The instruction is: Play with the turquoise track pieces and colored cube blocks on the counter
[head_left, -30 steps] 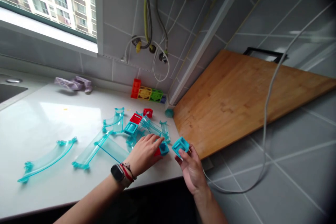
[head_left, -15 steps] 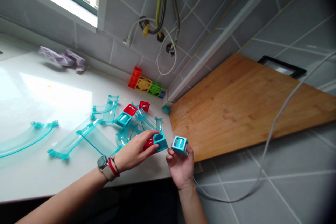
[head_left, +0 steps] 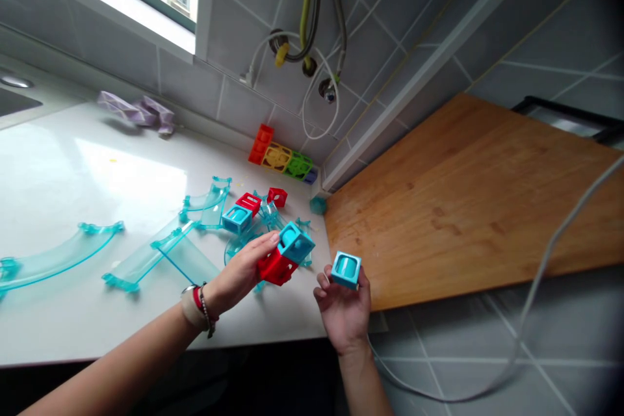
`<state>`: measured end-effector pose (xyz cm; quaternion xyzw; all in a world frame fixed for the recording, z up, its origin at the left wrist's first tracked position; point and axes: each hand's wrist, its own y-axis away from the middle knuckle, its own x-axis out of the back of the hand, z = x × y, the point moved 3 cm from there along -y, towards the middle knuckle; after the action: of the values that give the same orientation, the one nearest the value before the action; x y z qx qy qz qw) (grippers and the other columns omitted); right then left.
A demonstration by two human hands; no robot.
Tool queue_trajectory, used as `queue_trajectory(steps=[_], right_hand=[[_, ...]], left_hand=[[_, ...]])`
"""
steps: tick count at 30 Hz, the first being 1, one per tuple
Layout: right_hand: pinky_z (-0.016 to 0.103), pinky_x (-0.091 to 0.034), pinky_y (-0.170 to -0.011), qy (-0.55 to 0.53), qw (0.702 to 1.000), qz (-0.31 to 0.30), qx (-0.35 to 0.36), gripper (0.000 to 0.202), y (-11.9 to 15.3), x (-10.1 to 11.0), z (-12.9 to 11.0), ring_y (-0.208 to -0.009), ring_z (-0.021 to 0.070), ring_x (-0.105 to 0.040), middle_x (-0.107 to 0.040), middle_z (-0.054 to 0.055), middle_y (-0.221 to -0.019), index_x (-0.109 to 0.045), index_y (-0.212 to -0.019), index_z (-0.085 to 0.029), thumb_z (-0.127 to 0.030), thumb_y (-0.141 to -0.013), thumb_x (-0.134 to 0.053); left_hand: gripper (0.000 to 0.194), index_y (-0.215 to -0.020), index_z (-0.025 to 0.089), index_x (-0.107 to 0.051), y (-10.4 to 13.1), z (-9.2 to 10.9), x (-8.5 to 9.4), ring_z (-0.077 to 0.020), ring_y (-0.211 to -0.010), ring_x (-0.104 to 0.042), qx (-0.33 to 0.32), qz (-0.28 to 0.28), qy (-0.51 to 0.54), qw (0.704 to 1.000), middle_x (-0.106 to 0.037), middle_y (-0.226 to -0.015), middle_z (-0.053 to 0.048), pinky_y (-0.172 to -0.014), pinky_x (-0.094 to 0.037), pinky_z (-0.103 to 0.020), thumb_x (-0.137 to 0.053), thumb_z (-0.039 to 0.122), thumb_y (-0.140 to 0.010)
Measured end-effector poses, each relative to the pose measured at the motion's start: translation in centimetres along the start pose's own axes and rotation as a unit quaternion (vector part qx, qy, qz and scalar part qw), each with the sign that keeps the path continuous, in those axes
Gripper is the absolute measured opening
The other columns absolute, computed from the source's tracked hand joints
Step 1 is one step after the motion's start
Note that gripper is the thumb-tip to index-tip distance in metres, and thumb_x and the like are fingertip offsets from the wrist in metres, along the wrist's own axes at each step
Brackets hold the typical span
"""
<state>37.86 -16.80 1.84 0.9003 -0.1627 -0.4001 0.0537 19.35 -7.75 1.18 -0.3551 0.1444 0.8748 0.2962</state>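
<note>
My left hand (head_left: 244, 273) is closed on a pair of joined toy blocks, a red block (head_left: 277, 266) with a blue block (head_left: 296, 242) at its end, raised over the counter. To its right, my right hand (head_left: 344, 312) grips a single blue cube block (head_left: 346, 270) in its fingertips, an oval opening facing up. The two held pieces are apart. Just beyond my left hand lie a blue block (head_left: 237, 220) joined to a red block (head_left: 249, 203), and a separate red block (head_left: 277, 197).
Clear teal track pieces (head_left: 141, 260) and a curved one (head_left: 63, 253) lie on the white counter (head_left: 58, 331). Red, yellow and green blocks (head_left: 277, 157) stand by the wall. A wooden board (head_left: 458, 208) leans at the right. A purple cloth (head_left: 139, 110) lies at the back.
My left hand has lifted the joined red and blue blocks and turned them, so the blue end tips upward. My right hand still holds its blue cube block. The view has shifted slightly.
</note>
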Motion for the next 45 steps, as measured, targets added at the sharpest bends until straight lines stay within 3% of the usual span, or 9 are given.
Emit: queue_trajectory(steps=[5, 11, 17, 22, 26, 31, 33, 38, 45], right_hand=[[0.025, -0.053, -0.062, -0.004, 1.000, 0.010, 0.006, 0.023, -0.6, 0.0, 0.5, -0.075, 0.0148, -0.067, -0.077, -0.001, -0.092, -0.075, -0.095, -0.028, -0.049, -0.085, -0.077], [0.032, -0.061, -0.077, 0.034, 0.998, 0.035, 0.029, 0.033, -0.7, 0.6, 0.9, -0.090, 0.0196, -0.076, -0.081, 0.002, -0.099, -0.077, -0.102, -0.026, -0.037, -0.073, -0.090], [0.036, -0.061, -0.085, 0.065, 0.997, 0.010, 0.049, 0.040, -0.7, 0.0, 1.1, -0.096, 0.0205, -0.075, -0.078, 0.000, -0.108, -0.074, -0.112, -0.030, -0.029, -0.074, -0.089], [0.036, -0.060, -0.085, 0.095, 0.994, -0.015, 0.057, 0.055, -0.7, -0.6, 0.9, -0.099, 0.0200, -0.074, -0.076, 0.000, -0.112, -0.066, -0.128, -0.036, -0.028, -0.077, -0.086], [0.037, -0.060, -0.087, 0.102, 0.992, -0.009, 0.069, 0.046, -0.8, -0.4, 0.9, -0.099, 0.0209, -0.073, -0.076, 0.001, -0.112, -0.069, -0.122, -0.032, -0.030, -0.079, -0.084], [0.043, -0.056, -0.096, 0.107, 0.991, -0.008, 0.078, 0.039, -0.7, -0.3, 0.9, -0.105, 0.0228, -0.072, -0.076, 0.001, -0.114, -0.070, -0.116, -0.030, -0.027, -0.079, -0.083], [0.048, -0.052, -0.103, 0.114, 0.990, -0.022, 0.082, 0.040, -0.5, -0.7, 0.8, -0.108, 0.0234, -0.072, -0.076, 0.002, -0.117, -0.069, -0.117, -0.030, -0.027, -0.080, -0.083], [0.055, -0.038, -0.118, 0.126, 0.986, -0.044, 0.100, 0.040, -0.2, -1.6, 0.6, -0.117, 0.0230, -0.069, -0.075, 0.002, -0.122, -0.068, -0.118, -0.032, -0.026, -0.081, -0.082], [0.061, -0.034, -0.120, 0.142, 0.979, -0.075, 0.129, 0.054, 0.4, -2.5, 0.7, -0.138, 0.0299, -0.055, -0.066, 0.006, -0.140, -0.062, -0.132, -0.034, -0.035, -0.082, -0.084]], left_hand=[[0.032, -0.105, 0.017, -0.063, 0.2, 0.0, -0.1, -0.0169, -0.070, -0.063, 0.005, -0.012, 0.040, 0.999, -0.065, -0.088, -0.005, -0.064, -0.054, -0.028, -0.063, 0.048, -0.096], [0.032, -0.106, 0.017, -0.064, 0.1, -0.3, 0.4, -0.0193, -0.075, -0.067, 0.000, 0.016, 0.039, 0.999, -0.070, -0.093, -0.008, -0.068, -0.056, -0.030, -0.060, 0.047, -0.098], [0.035, -0.105, 0.015, -0.066, 0.1, -0.1, 0.4, -0.0211, -0.074, -0.069, 0.001, 0.015, 0.039, 0.999, -0.071, -0.091, -0.009, -0.068, -0.057, -0.033, -0.057, 0.049, -0.099], [0.028, -0.098, 0.016, -0.066, 0.2, 0.2, -0.2, -0.0206, -0.073, -0.068, 0.014, 0.011, 0.049, 0.999, -0.069, -0.088, -0.007, -0.065, -0.058, -0.032, -0.065, 0.044, -0.096], [0.027, -0.099, 0.017, -0.065, 0.3, 0.1, -0.4, -0.0209, -0.073, -0.066, 0.021, 0.015, 0.068, 0.997, -0.068, -0.087, -0.007, -0.066, -0.059, -0.035, -0.063, 0.044, -0.096], [0.021, -0.104, 0.019, -0.062, 0.2, 0.0, -0.1, -0.0167, -0.081, -0.065, 0.003, 0.020, 0.067, 0.998, -0.068, -0.096, -0.005, -0.075, -0.057, -0.029, -0.069, 0.036, -0.094], [0.029, -0.111, 0.021, -0.060, 0.3, 0.2, -0.1, -0.0166, -0.090, -0.066, -0.035, 0.015, 0.049, 0.998, -0.068, -0.102, -0.004, -0.078, -0.055, -0.025, -0.077, 0.027, -0.088], [0.055, -0.128, 0.030, -0.054, 0.8, 1.0, -0.7, -0.0235, -0.110, -0.064, -0.118, -0.067, 0.004, 0.991, -0.062, -0.124, -0.007, -0.085, -0.058, -0.032, -0.082, 0.017, -0.082], [0.056, -0.134, 0.028, -0.060, 1.1, 1.3, -0.7, -0.0260, -0.112, -0.066, -0.124, -0.084, -0.011, 0.989, -0.065, -0.130, -0.010, -0.091, -0.057, -0.034, -0.081, 0.016, -0.083]])
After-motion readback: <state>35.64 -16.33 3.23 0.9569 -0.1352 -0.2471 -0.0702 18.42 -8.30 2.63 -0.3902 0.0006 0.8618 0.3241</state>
